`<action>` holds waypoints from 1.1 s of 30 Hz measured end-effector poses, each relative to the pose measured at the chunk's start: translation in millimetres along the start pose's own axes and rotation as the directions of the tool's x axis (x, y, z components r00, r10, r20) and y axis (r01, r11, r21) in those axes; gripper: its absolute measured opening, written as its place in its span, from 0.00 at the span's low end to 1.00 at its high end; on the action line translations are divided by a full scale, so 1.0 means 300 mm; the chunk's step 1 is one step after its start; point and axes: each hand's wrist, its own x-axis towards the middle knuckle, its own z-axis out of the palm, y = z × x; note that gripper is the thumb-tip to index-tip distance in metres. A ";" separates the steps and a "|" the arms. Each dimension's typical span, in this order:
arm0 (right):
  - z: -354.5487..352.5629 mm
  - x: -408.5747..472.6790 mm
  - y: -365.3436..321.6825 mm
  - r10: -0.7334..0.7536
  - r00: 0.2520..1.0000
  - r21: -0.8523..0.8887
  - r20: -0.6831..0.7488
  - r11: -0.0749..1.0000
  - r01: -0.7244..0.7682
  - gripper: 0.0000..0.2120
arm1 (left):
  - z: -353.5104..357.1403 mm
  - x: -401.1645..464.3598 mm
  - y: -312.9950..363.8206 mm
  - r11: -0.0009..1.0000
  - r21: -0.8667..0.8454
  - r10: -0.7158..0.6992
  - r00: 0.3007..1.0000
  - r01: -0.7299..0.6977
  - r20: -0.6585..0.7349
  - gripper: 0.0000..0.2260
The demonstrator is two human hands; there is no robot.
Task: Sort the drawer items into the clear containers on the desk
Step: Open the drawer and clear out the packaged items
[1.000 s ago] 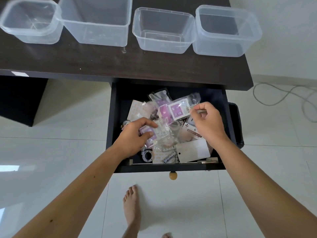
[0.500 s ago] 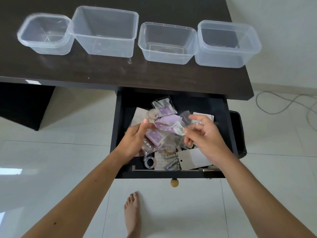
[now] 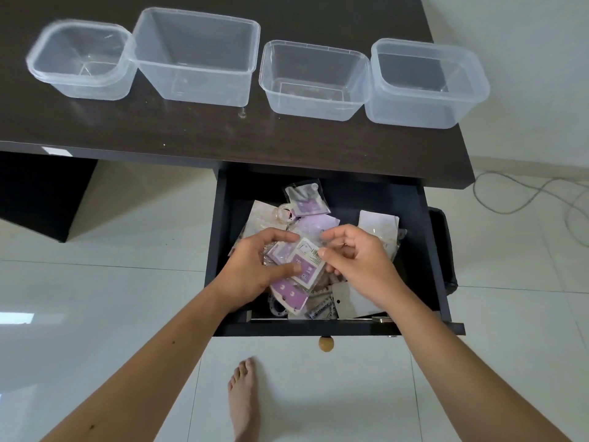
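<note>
The open black drawer (image 3: 433, 250) under the dark desk (image 3: 191, 135) holds a pile of small clear packets with purple cards, white cards and tape rolls. My left hand (image 3: 255, 269) grips a stack of purple packets (image 3: 302, 266), thumb on top. My right hand (image 3: 353, 263) is beside it, fingers curled, pinching the edge of the top packet. Several clear containers stand in a row on the desk: a small square one (image 3: 79, 62), a large one (image 3: 197, 59), a shallow one (image 3: 314, 79) and a deep one (image 3: 427, 82).
A wooden knob (image 3: 325, 343) sticks out from the drawer front. My bare foot (image 3: 243, 397) is on the white tile floor below. Grey cables (image 3: 541, 199) lie on the floor at right. A black bin (image 3: 444, 250) sits beside the drawer.
Both hands have come together over the drawer's middle. The left hand has gathered purple packets and the right hand has moved left to the top packet. The camera view shifted down.
</note>
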 end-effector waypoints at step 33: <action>-0.135 -0.016 -0.052 -0.015 0.983 0.085 -0.183 0.996 0.031 0.07 | -0.005 0.011 -0.012 0.996 -0.018 0.082 0.996 -0.082 -0.022 0.31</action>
